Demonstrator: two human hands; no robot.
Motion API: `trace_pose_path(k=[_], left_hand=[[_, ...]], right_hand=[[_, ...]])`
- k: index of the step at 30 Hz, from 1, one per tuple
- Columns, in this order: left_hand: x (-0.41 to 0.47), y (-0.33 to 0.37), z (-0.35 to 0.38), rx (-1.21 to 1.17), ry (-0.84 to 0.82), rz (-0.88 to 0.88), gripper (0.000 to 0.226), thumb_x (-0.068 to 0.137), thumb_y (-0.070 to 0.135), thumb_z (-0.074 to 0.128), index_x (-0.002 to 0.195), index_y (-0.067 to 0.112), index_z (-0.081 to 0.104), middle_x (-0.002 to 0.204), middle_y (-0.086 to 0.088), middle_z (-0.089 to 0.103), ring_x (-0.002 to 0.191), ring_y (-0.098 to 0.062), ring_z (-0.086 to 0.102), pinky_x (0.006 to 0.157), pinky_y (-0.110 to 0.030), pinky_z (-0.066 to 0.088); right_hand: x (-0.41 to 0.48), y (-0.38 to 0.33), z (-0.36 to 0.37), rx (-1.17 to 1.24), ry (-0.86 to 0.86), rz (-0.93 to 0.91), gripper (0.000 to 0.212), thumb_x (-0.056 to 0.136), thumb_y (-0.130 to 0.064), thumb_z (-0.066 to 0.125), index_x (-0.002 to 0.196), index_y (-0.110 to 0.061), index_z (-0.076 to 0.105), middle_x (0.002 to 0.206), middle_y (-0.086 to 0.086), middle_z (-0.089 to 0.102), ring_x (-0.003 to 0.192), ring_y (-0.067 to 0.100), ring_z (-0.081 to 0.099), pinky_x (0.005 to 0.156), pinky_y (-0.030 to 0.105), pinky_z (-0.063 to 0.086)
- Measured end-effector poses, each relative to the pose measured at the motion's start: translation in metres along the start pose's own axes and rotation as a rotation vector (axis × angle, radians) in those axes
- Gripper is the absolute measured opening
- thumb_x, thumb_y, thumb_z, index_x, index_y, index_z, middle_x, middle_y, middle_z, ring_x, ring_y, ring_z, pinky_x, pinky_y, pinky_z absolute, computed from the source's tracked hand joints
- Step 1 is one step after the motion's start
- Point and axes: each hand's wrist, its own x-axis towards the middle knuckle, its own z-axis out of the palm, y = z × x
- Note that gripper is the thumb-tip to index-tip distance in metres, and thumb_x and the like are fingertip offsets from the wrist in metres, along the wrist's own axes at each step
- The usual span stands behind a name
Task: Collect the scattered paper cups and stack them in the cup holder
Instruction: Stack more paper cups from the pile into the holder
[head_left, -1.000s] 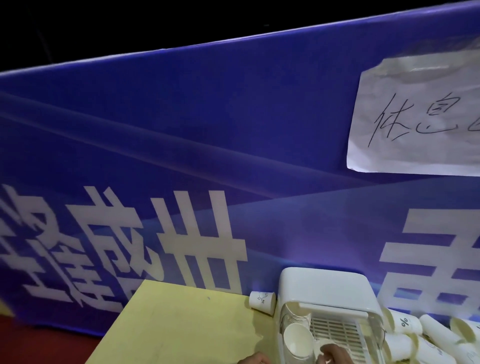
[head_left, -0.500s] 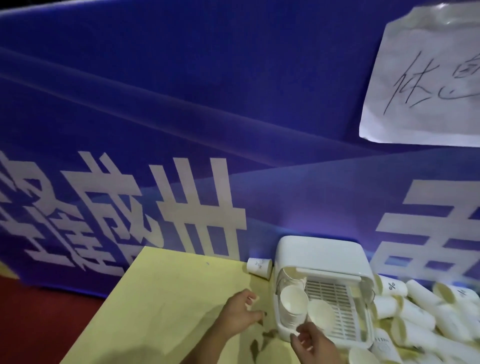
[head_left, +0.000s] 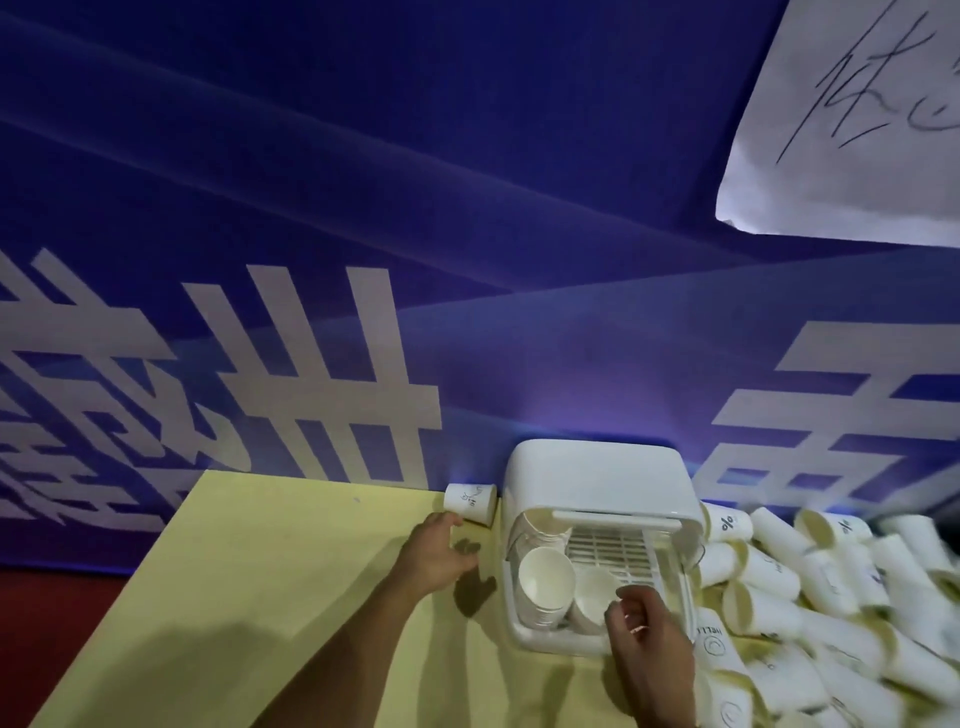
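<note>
The right hand (head_left: 649, 631) had its fingers clamped on the rim of a cup (head_left: 592, 590) inside the cup holder (head_left: 597, 473) beside the stack (head_left: 545, 582); released tilted, it could lean instead of nesting. The left hand (head_left: 434, 553), fingers apart, reached just beside a stray cup (head_left: 470, 502) lying on its side at the back of the desk (head_left: 260, 571), where a clumsy nudge might roll it away. Half a second before, that hand was nearer the desk's front, well short of it.
</note>
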Motion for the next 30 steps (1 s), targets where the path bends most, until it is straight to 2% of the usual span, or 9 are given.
trace_pose_path(k=[3, 8, 11, 14, 16, 20, 23, 27, 30], left_hand=[[0.023, 0.006, -0.001, 0.072, -0.004, 0.004, 0.064, 0.077, 0.038, 0.071, 0.136, 0.025, 0.050, 0.138, 0.001, 0.051, 0.125, -0.021, 0.051, 0.100, -0.031, 0.044], [0.061, 0.013, 0.002, 0.165, 0.008, 0.020, 0.065, 0.077, 0.030, 0.066, 0.138, 0.028, 0.046, 0.145, 0.005, 0.046, 0.133, -0.022, 0.043, 0.105, -0.037, 0.041], [0.082, 0.013, 0.010, 0.243, -0.042, 0.016, 0.073, 0.080, 0.023, 0.065, 0.146, 0.029, 0.036, 0.157, 0.005, 0.032, 0.146, -0.023, 0.026, 0.114, -0.044, 0.030], [0.099, 0.013, 0.021, 0.342, -0.060, 0.024, 0.078, 0.084, 0.019, 0.063, 0.153, 0.030, 0.026, 0.161, 0.006, 0.025, 0.149, -0.023, 0.017, 0.117, -0.046, 0.023], [0.102, 0.013, 0.026, 0.392, -0.062, 0.031, 0.079, 0.083, 0.017, 0.061, 0.153, 0.029, 0.026, 0.158, 0.005, 0.028, 0.145, -0.025, 0.021, 0.113, -0.044, 0.025], [0.099, 0.013, 0.037, 0.516, -0.033, 0.035, 0.076, 0.075, 0.021, 0.068, 0.142, 0.033, 0.035, 0.142, -0.001, 0.035, 0.129, -0.028, 0.030, 0.104, -0.041, 0.030], [0.095, 0.014, 0.044, 0.584, 0.022, 0.035, 0.067, 0.077, 0.026, 0.071, 0.136, 0.031, 0.040, 0.139, -0.004, 0.037, 0.127, -0.028, 0.034, 0.104, -0.041, 0.031], [0.087, 0.007, 0.046, 0.563, 0.043, 0.042, 0.063, 0.081, 0.036, 0.070, 0.136, 0.028, 0.040, 0.143, -0.001, 0.042, 0.129, -0.026, 0.037, 0.104, -0.042, 0.031], [0.073, 0.003, 0.043, 0.443, 0.064, -0.038, 0.069, 0.073, 0.048, 0.074, 0.129, 0.027, 0.041, 0.134, 0.002, 0.052, 0.124, -0.024, 0.042, 0.098, -0.041, 0.031]], right_hand=[[0.016, -0.002, 0.000, 0.027, 0.042, 0.018, 0.019, 0.084, -0.010, 0.069, 0.085, -0.028, 0.064, 0.075, -0.005, 0.066, 0.071, 0.014, 0.063, 0.062, 0.022, 0.042], [0.035, 0.006, 0.004, 0.019, 0.047, 0.050, 0.019, 0.085, -0.011, 0.068, 0.084, -0.030, 0.065, 0.079, -0.004, 0.067, 0.072, 0.014, 0.064, 0.062, 0.023, 0.044], [0.043, 0.012, 0.006, 0.003, 0.055, 0.068, 0.020, 0.085, -0.012, 0.068, 0.086, -0.032, 0.065, 0.080, -0.005, 0.067, 0.072, 0.015, 0.065, 0.064, 0.028, 0.047], [0.048, 0.020, 0.008, -0.019, 0.051, 0.055, 0.020, 0.086, -0.013, 0.068, 0.088, -0.033, 0.065, 0.080, -0.007, 0.068, 0.071, 0.015, 0.064, 0.067, 0.035, 0.052], [0.051, 0.023, 0.007, -0.030, 0.057, 0.041, 0.019, 0.087, -0.013, 0.067, 0.089, -0.032, 0.065, 0.081, -0.008, 0.069, 0.073, 0.011, 0.064, 0.069, 0.037, 0.054], [0.053, 0.026, 0.006, -0.042, 0.053, 0.050, 0.018, 0.088, -0.016, 0.065, 0.088, -0.033, 0.064, 0.081, -0.011, 0.069, 0.074, 0.005, 0.063, 0.070, 0.034, 0.053], [0.054, 0.025, 0.005, -0.048, 0.035, 0.046, 0.017, 0.088, -0.017, 0.064, 0.090, -0.033, 0.064, 0.082, -0.013, 0.069, 0.075, 0.005, 0.064, 0.070, 0.033, 0.053], [0.052, 0.023, 0.000, -0.045, 0.025, 0.041, 0.016, 0.088, -0.016, 0.064, 0.091, -0.032, 0.065, 0.080, -0.012, 0.068, 0.074, 0.006, 0.064, 0.068, 0.033, 0.054], [0.048, 0.021, -0.005, -0.041, 0.028, 0.031, 0.015, 0.088, -0.016, 0.064, 0.092, -0.031, 0.065, 0.081, -0.012, 0.068, 0.075, 0.005, 0.063, 0.070, 0.033, 0.053]])
